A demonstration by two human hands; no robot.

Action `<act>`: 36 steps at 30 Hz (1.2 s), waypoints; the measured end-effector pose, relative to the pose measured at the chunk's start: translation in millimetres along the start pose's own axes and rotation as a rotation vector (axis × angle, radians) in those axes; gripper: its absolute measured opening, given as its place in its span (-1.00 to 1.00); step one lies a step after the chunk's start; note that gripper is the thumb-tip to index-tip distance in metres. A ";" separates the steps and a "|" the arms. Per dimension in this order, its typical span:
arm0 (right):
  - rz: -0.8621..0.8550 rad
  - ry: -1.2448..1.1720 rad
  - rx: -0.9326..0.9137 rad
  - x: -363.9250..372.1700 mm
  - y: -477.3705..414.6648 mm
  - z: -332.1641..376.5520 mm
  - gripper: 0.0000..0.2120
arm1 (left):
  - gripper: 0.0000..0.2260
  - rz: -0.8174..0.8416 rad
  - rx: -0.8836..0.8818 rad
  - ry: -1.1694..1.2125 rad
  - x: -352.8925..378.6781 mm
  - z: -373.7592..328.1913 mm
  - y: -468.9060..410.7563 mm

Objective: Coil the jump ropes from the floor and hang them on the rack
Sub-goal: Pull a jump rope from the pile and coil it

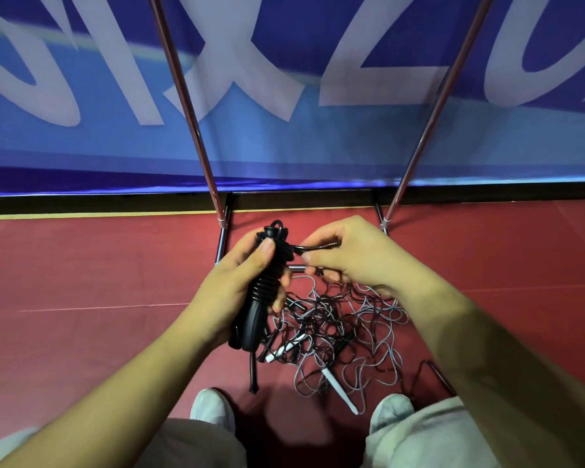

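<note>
Mid-frame, gripping a rope (pixel 267 292) in the left hand (pixel 230 292): fingers and thumb curled round black handles with cord wound about them. Pinching the cord's end (pixel 314 247) with the right hand (pixel 355 261), just right of the bundle's top, seemingly tucking in the last turn (a judgement, not a certainty). Below both hands, lower centre, a tangle (pixel 348 329) of black and grey ropes with white handles on the red floor (pixel 81 265), just above two shoes (pixel 213 408) at the bottom edge. Behind, the rack (pixel 187 106): two slanted poles running to the top edge (top out of frame), base bars near the hands. Risks from here: letting the end slip before securing it, and so loosening the wraps; tucking too slackly, and having the coil spill on the lift to the rack; snagging the short tail dangling under the left hand on the tangle below; treading on stray loops by the right-side shoe and pulling the heap tighter.
</note>
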State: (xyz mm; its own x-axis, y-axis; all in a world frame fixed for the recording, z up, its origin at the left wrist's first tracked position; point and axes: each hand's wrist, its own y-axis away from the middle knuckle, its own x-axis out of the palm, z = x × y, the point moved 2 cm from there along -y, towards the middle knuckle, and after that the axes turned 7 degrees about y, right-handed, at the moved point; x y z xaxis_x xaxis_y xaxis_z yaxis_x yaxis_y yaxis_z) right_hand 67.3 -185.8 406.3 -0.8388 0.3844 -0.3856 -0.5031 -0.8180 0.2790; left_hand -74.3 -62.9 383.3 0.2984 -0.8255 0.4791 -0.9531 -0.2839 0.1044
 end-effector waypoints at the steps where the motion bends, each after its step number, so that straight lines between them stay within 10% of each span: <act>1: -0.012 0.015 -0.004 -1.0 0.0 -0.5 -0.84 | -0.61 -0.015 -0.005 0.016 -0.9 -0.7 -0.7; 10: 0.007 -0.358 -0.161 -9.1 2.6 10.9 -0.82 | -0.67 -0.070 -0.101 0.133 -6.1 -3.0 -2.8; 20: -0.281 -0.193 -0.164 -7.6 -0.1 12.2 -0.81 | -0.63 -0.025 -0.266 0.327 -4.2 -0.5 -2.7; 30: -0.002 -0.995 -0.068 5.2 -1.7 24.0 -0.62 | -0.57 0.034 -0.327 0.411 -6.5 1.7 -5.2; 36: -0.005 -0.880 -0.145 6.4 0.0 23.5 -0.77 | -0.57 0.036 -0.341 0.397 -7.1 1.5 -5.5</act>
State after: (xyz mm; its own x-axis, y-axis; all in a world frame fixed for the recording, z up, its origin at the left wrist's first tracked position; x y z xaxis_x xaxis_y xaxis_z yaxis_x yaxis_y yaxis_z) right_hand 57.1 -173.3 424.5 -0.7227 0.5288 0.4449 -0.5262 -0.8384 0.1417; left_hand -71.1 -56.2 378.1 0.2863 -0.5644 0.7743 -0.9442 -0.0288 0.3281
